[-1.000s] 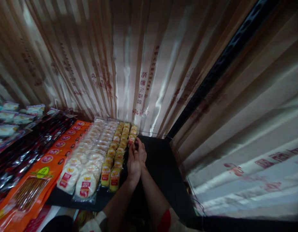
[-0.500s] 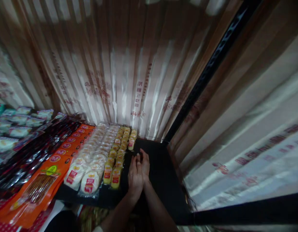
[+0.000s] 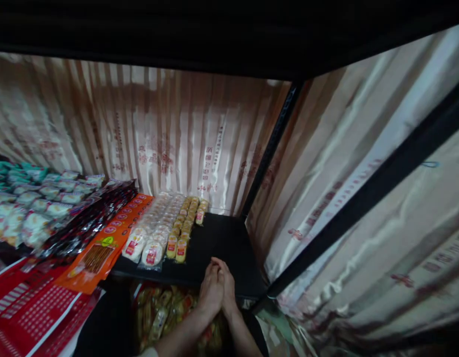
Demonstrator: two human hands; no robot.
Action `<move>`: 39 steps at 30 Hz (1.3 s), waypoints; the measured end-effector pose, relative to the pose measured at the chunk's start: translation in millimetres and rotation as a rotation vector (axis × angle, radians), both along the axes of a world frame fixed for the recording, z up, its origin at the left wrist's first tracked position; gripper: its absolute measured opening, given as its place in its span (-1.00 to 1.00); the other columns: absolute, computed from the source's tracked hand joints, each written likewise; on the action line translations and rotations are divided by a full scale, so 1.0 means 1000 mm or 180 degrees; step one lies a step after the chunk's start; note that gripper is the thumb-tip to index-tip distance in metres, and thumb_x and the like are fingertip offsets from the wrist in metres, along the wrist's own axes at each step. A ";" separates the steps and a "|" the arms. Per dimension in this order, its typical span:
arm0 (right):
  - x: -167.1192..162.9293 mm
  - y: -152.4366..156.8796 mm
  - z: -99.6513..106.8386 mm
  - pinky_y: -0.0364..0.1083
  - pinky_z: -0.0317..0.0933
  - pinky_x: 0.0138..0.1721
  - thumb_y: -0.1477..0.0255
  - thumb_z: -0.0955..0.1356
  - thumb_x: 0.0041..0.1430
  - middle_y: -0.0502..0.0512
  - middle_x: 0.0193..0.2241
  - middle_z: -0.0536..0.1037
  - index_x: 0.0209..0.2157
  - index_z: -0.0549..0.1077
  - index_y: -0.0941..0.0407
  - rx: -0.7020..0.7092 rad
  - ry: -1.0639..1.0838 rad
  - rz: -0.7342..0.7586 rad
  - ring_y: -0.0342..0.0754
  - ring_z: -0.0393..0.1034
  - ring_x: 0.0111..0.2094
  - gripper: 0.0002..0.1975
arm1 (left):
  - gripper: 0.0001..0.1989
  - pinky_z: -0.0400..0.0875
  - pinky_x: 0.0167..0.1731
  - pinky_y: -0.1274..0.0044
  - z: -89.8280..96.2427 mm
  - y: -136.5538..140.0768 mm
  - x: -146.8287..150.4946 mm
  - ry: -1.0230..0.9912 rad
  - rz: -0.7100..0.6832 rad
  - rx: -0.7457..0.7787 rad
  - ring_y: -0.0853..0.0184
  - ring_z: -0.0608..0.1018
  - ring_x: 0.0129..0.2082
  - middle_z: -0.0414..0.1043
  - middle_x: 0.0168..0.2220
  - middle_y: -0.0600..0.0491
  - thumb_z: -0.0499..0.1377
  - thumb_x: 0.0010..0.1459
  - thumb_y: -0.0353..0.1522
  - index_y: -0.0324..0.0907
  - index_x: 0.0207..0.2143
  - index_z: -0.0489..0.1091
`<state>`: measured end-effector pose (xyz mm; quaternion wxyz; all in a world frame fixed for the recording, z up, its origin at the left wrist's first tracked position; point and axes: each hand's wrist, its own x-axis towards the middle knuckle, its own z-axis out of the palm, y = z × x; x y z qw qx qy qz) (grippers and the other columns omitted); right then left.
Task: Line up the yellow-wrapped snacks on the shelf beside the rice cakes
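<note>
My left hand [image 3: 211, 286] and my right hand [image 3: 226, 281] are pressed together palm against palm at the front edge of a black shelf [image 3: 224, 243]. Their fingers are stretched out and point away from me. No object shows in either hand, though the palms are hidden. Nearest to them, on the left, are rows of small yellow packaged cakes [image 3: 181, 249]. Beside those stand rows of round white wrapped crackers [image 3: 152, 253]. Farther left lies a row of overlapping orange snack packets [image 3: 93, 258].
Dark shiny packets [image 3: 90, 218] and white-and-green wrapped packs [image 3: 38, 225] fill the shelf's left. A red basket [image 3: 39, 302] is at lower left. Below the shelf are several yellowish wrapped items [image 3: 162, 307]. Black posts [image 3: 270, 148] and printed curtains [image 3: 177, 134] enclose the back and right.
My view has drawn back, so the upper shelf and red basket now show. My hands have moved from over the shelf toward its front edge and closer together. The packets stay in place.
</note>
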<state>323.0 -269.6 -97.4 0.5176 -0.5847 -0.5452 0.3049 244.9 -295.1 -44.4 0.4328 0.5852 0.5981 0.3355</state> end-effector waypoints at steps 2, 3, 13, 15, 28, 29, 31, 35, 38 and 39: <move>-0.002 -0.002 0.008 -0.09 0.31 -0.14 0.48 0.21 -0.15 0.07 -0.31 0.55 -0.32 0.51 0.09 -0.0004 0.0032 0.0201 -0.02 0.44 -0.22 -0.67 | -0.56 0.05 0.15 0.44 0.007 -0.009 -0.005 0.0099 -0.0047 -0.0019 0.21 0.27 0.13 0.17 0.14 -0.21 -0.14 0.15 -0.38 -0.37 0.01 0.29; -0.004 -0.003 0.012 -0.08 0.32 -0.15 0.49 0.21 -0.15 0.06 -0.33 0.56 -0.34 0.51 0.09 -0.0023 0.0037 0.0246 -0.02 0.44 -0.24 -0.67 | -0.56 0.05 0.14 0.47 0.011 -0.014 -0.008 0.0156 -0.0082 -0.0033 0.23 0.26 0.13 0.15 0.15 -0.19 -0.15 0.15 -0.39 -0.36 0.02 0.28; -0.014 -0.005 0.015 -0.12 0.30 -0.25 0.49 0.22 -0.12 0.05 -0.35 0.54 -0.36 0.48 0.08 0.0035 -0.0837 0.0361 -0.06 0.44 -0.31 -0.73 | -0.51 0.01 0.15 0.52 0.010 -0.037 -0.035 0.0272 -0.0127 -0.0065 0.31 0.19 0.18 0.12 0.18 -0.06 -0.05 0.10 -0.45 -0.23 0.12 0.19; -0.015 -0.005 0.016 -0.12 0.30 -0.26 0.46 0.23 -0.10 0.05 -0.36 0.54 -0.37 0.48 0.08 0.0048 -0.0928 0.0351 -0.06 0.44 -0.33 -0.75 | -0.46 0.01 0.14 0.56 0.011 -0.039 -0.034 0.0259 -0.0179 -0.0009 0.33 0.22 0.16 0.14 0.17 -0.05 -0.01 0.04 -0.49 -0.24 0.13 0.17; -0.017 -0.007 0.017 -0.15 0.27 -0.30 0.45 0.22 -0.06 0.03 -0.40 0.53 -0.39 0.49 0.09 0.0056 -0.1066 0.0219 -0.09 0.43 -0.37 -0.77 | -0.39 0.04 0.12 0.59 0.027 -0.043 -0.039 0.0364 -0.0404 -0.0155 0.35 0.22 0.17 0.14 0.18 -0.05 0.02 -0.02 -0.56 -0.24 0.15 0.12; -0.017 -0.007 0.018 -0.15 0.27 -0.31 0.45 0.22 -0.06 0.03 -0.40 0.53 -0.40 0.49 0.09 0.0063 -0.1073 0.0234 -0.09 0.43 -0.37 -0.77 | -0.41 0.05 0.12 0.59 0.027 -0.042 -0.039 0.0359 -0.0376 -0.0163 0.36 0.24 0.16 0.17 0.17 -0.04 0.01 -0.01 -0.55 -0.24 0.14 0.14; -0.016 -0.008 0.019 -0.15 0.27 -0.31 0.47 0.22 -0.07 0.03 -0.41 0.53 -0.40 0.49 0.09 0.0129 -0.1086 0.0243 -0.09 0.43 -0.38 -0.76 | -0.45 0.07 0.11 0.58 0.028 -0.042 -0.039 0.0332 -0.0345 -0.0103 0.36 0.28 0.13 0.22 0.14 -0.02 -0.01 0.01 -0.55 -0.22 0.11 0.17; -0.017 -0.008 0.020 -0.14 0.27 -0.33 0.49 0.21 -0.06 0.01 -0.43 0.52 -0.40 0.49 0.07 0.0227 -0.1059 0.0168 -0.09 0.42 -0.39 -0.75 | -0.39 0.14 0.07 0.57 0.022 -0.044 -0.039 0.0190 -0.0398 -0.0112 0.36 0.34 0.08 0.22 0.15 0.03 0.00 0.00 -0.53 -0.15 0.16 0.10; -0.017 -0.007 0.019 -0.15 0.27 -0.33 0.50 0.21 -0.06 0.00 -0.42 0.53 -0.42 0.49 0.06 0.0168 -0.1050 0.0142 -0.10 0.42 -0.40 -0.75 | -0.37 0.15 0.06 0.56 0.019 -0.044 -0.040 0.0097 -0.0424 -0.0168 0.35 0.34 0.08 0.22 0.15 0.03 0.00 -0.02 -0.53 -0.15 0.16 0.09; -0.017 -0.007 0.019 -0.16 0.27 -0.33 0.50 0.21 -0.06 -0.01 -0.42 0.53 -0.42 0.49 0.06 0.0148 -0.1062 0.0143 -0.10 0.42 -0.39 -0.75 | -0.38 0.14 0.07 0.56 0.019 -0.043 -0.040 0.0074 -0.0416 -0.0150 0.35 0.34 0.08 0.23 0.14 0.04 0.00 -0.03 -0.53 -0.14 0.15 0.11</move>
